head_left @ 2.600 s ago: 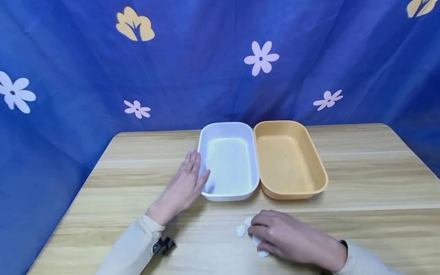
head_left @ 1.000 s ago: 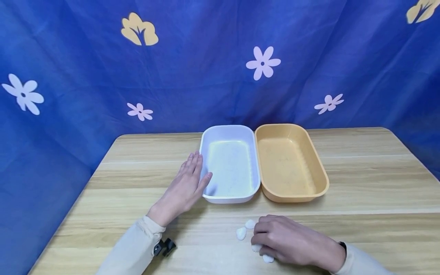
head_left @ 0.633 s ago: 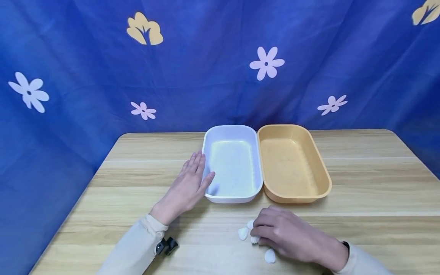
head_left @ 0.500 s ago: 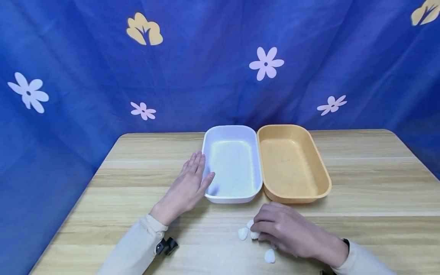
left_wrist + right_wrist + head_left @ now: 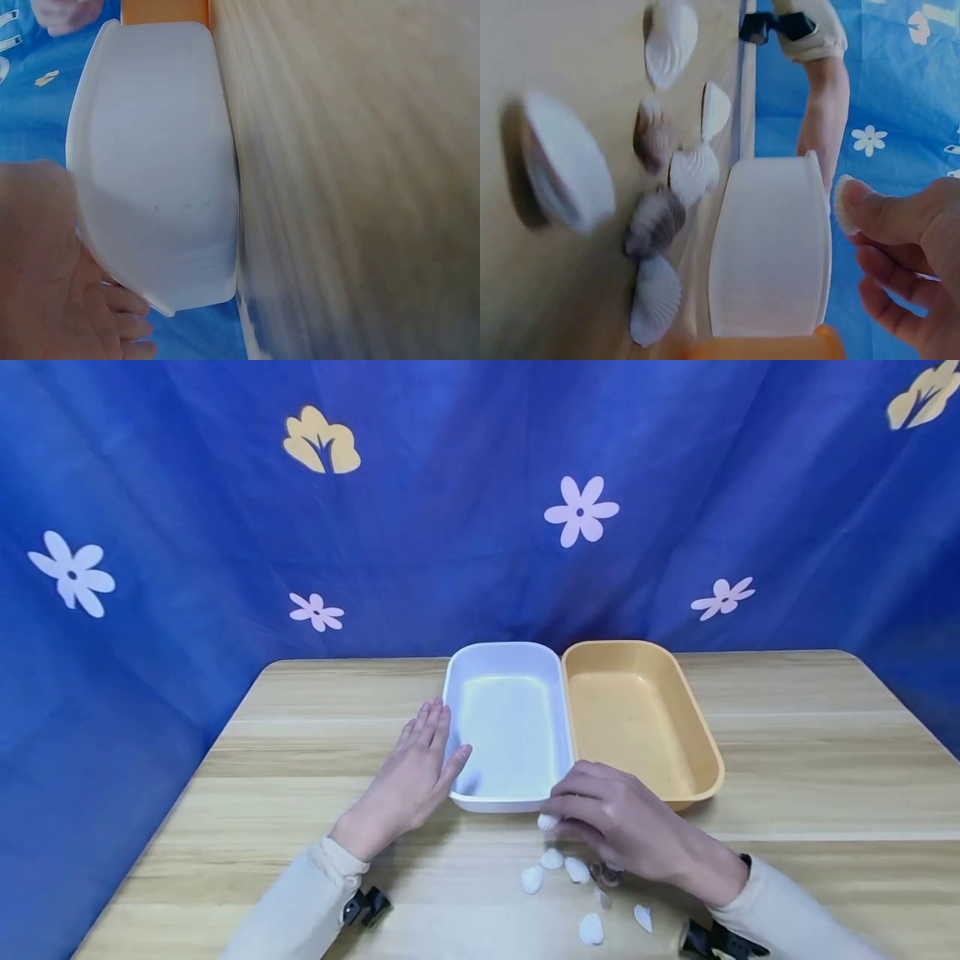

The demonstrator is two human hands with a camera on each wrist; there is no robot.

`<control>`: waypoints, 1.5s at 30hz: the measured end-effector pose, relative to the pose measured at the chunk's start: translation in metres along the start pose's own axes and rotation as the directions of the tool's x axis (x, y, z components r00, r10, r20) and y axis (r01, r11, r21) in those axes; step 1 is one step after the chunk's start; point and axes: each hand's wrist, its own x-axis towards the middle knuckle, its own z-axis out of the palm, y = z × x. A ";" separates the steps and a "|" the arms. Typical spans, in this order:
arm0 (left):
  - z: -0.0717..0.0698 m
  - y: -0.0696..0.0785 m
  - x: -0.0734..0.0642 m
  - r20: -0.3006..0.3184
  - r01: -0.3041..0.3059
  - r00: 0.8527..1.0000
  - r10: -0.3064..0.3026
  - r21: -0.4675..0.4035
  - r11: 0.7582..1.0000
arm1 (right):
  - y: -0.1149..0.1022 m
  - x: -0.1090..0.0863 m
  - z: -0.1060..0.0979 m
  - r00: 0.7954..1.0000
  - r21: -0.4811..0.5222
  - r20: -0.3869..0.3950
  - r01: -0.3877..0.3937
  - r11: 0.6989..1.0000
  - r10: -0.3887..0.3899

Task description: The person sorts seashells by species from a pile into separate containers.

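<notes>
My right hand (image 5: 626,822) pinches a white ribbed seashell (image 5: 547,822) between thumb and fingers, just in front of the white tray's near edge; in the right wrist view the shell (image 5: 845,205) shows at the thumb tip. My left hand (image 5: 405,777) lies with straight fingers against the left rim of the white tray (image 5: 506,805). Below the right hand several seashells are scattered on the table, among them a white one (image 5: 591,929) and a dark ridged one (image 5: 655,223). The right hand partly hides some of them in the head view.
An orange tray (image 5: 705,752) stands against the white tray's right side, its near left corner hidden by the right hand. Both sit on a wood-grain table (image 5: 810,760). Behind hangs a blue curtain (image 5: 450,527) with flower prints.
My right hand has lifted away from the pile toward the trays with a seashell pinched in it. More shells now show where it was. The left hand keeps its place on the tray.
</notes>
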 end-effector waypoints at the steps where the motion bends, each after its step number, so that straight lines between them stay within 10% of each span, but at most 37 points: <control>1: 0.000 0.000 0.000 -0.002 0.001 1.000 -0.001 0.001 1.000 | 0.002 0.002 0.000 1.000 0.000 -0.011 -0.008 1.000 0.008; 12: 0.002 0.000 0.000 -0.010 -0.011 1.000 0.011 0.005 1.000 | 0.025 0.018 0.010 0.989 -0.053 -0.097 -0.117 0.992 0.111; 30: 0.002 0.003 0.000 0.009 0.004 1.000 -0.004 0.009 1.000 | 0.040 0.044 0.025 0.958 -0.106 0.015 -0.282 0.954 0.285; 45: 0.005 0.003 0.001 -0.003 -0.006 1.000 0.006 0.018 1.000 | 0.045 0.066 0.042 0.786 -0.157 0.319 -0.507 0.848 0.529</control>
